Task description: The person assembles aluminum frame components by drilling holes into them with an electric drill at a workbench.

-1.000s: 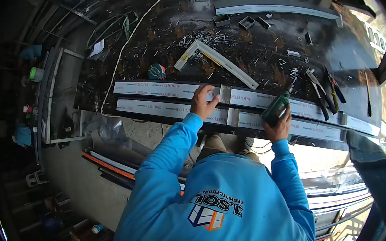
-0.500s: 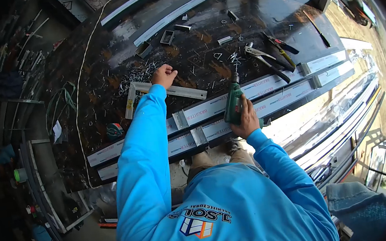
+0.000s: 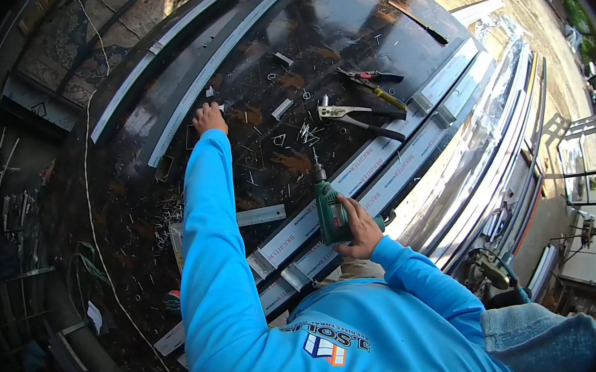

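My right hand [image 3: 361, 229] grips a green power drill [image 3: 329, 215], its bit pointing away across the dark table. At the far left, my left hand [image 3: 209, 118] has its fingers bent down over a small metal bracket [image 3: 222, 109], mostly hidden beneath them. Another small metal bracket [image 3: 164, 168] lies nearby, close to a long aluminum bar [image 3: 190, 95]. Beyond the drill bit is a small heap of rivets [image 3: 307, 135]. A hand riveter [image 3: 348, 114] and pliers [image 3: 372, 80] rest to the right. An L-shaped metal square [image 3: 261, 215] lies partly under my left sleeve.
Long aluminum profiles [image 3: 362, 172] with printed film run along the near table edge. A pale cord [image 3: 95, 229] crosses the left side. Loose screws [image 3: 166, 225] are scattered near my left forearm. A dark-handled tool [image 3: 420, 23] lies at the far right corner.
The view has turned to the right. My left hand has moved from beside the screw pile and square to the small brackets farther back. The drill stays in my right hand.
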Available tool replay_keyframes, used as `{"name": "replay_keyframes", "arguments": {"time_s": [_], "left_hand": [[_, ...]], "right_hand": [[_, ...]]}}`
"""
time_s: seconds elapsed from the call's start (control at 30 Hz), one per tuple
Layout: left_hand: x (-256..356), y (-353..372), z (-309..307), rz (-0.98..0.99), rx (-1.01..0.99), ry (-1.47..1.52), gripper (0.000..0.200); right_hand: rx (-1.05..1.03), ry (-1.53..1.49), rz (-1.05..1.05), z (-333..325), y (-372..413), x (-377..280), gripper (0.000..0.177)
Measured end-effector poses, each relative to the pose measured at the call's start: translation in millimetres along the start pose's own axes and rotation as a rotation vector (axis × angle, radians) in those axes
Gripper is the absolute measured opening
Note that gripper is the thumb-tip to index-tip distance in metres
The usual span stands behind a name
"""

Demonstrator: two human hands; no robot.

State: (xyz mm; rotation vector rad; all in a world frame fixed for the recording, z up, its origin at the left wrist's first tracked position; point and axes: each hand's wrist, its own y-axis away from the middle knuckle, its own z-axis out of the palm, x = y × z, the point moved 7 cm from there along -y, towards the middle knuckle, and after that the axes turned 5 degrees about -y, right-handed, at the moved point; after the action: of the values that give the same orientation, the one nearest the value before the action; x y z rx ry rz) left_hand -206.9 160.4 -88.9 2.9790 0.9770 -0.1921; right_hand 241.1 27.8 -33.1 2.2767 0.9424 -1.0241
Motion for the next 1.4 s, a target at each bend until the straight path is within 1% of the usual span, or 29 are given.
{"name": "replay_keyframes", "arguments": {"time_s": [0.1,0.17,0.2,0.27,0.3,0.33,0.4,0.5,0.53,0.57,0.6,0.63,0.67,0.7,0.77,0.8,0.87,0.9,0.97,1.03,1.07,1.13,1.17,1.2,1.23,1.27,1.3,1.37,1.4], "left_hand": [[-8,-14,10,-0.02,0.02,-0.116,0.025],[3,-7,-6,0.087,0.02,-0.088,0.02],[7,-1,-9,0.18,0.159,0.097,0.016],[15,27,-19,0.305,0.328,0.51,0.021],[19,47,-31,0.215,0.09,0.84,0.021],[20,71,-27,0.166,-0.057,0.965,0.019],[24,128,-53,0.064,-0.159,0.96,0.025],[8,209,-56,-0.125,-0.056,0.975,0.037],[-2,238,-50,-0.244,-0.03,0.953,0.039],[-8,267,-36,-0.413,-0.077,1.202,0.038],[-8,290,-46,-0.627,-0.117,1.267,0.04],[-13,312,-46,-0.704,-0.012,1.269,0.046],[-14,328,-55,-0.758,-0.009,1.25,0.048],[-16,341,-64,-0.811,-0.001,1.23,0.05],[-21,368,-57,-0.794,0.021,1.168,0.047],[-24,376,-57,-0.759,0.045,1.11,0.044],[-22,383,-66,-0.805,0.051,1.118,0.04],[-19,387,-70,-0.835,0.051,1.138,0.036],[-17,395,-62,-0.934,0.016,1.213,0.035],[-10,386,-50,-0.831,-0.054,1.179,0.034],[-4,380,-47,-0.845,-0.066,1.214,0.034],[11,363,-39,-1.073,-0.037,1.68,0.035],[20,349,-47,-1.153,0.069,1.901,0.029],[25,339,-43,-1.159,0.106,2.2,0.03],[28,326,-41,-1.158,0.096,2.275,0.031],[29,315,-43,-1.112,0.086,2.227,0.033],[30,307,-39,-1.127,0.121,2.224,0.033],[31,292,-37,-0.988,-0.011,1.962,0.037],[30,289,-35,-0.982,0.027,1.963,0.039]], "right_hand": [[-0.027,-0.161,-0.031,-6,-9,4,0.109],[-0.093,-0.376,0.081,-12,-17,9,0.097],[-0.04,-0.394,0.077,-19,-19,10,0.08],[-0.02,-0.403,0.044,-38,-40,18,0.073],[0.026,-0.407,0.018,-51,-52,22,0.065],[0.036,-0.497,0.061,-61,-67,25,0.056],[-0.013,-0.583,-0.007,-80,-108,30,0.047],[-0.152,-0.584,-0.101,-93,-183,37,0.039],[-0.199,-0.519,-0.135,-96,-211,35,0.037],[-0.224,-0.473,-0.154,-93,-241,39,0.032],[-0.252,-0.386,-0.149,-91,-269,35,0.03],[-0.207,-0.288,-0.232,-82,-300,40,0.03],[-0.123,-0.074,-0.404,-81,-322,30,0.032],[-0.138,-0.078,-0.406,-73,-338,28,0.032],[0.024,0.306,-0.801,-58,-346,3,0.03],[0.012,0.294,-0.812,-48,-360,9,0.03],[-0.316,0.447,-0.826,-4,-378,29,0.031],[-0.329,0.433,-0.849,0,-377,18,0.031],[-0.491,0.346,-0.672,5,-375,-2,0.031],[-0.563,0.322,-0.674,26,-374,-3,0.031],[-0.577,0.059,-0.579,31,-378,-2,0.032],[-0.67,-0.301,-0.337,48,-391,-6,0.037],[-0.69,-0.313,-0.359,49,-387,-22,0.037],[-0.802,-0.413,-0.191,50,-374,-34,0.036],[-0.914,-0.5,-0.017,56,-360,-38,0.035],[-0.903,-0.5,-0.232,61,-353,-48,0.031],[-0.928,-0.497,-0.247,62,-345,-50,0.031],[-0.89,-0.138,-0.424,64,-334,-53,0.029],[-0.916,-0.141,-0.445,67,-332,-50,0.029]]}}
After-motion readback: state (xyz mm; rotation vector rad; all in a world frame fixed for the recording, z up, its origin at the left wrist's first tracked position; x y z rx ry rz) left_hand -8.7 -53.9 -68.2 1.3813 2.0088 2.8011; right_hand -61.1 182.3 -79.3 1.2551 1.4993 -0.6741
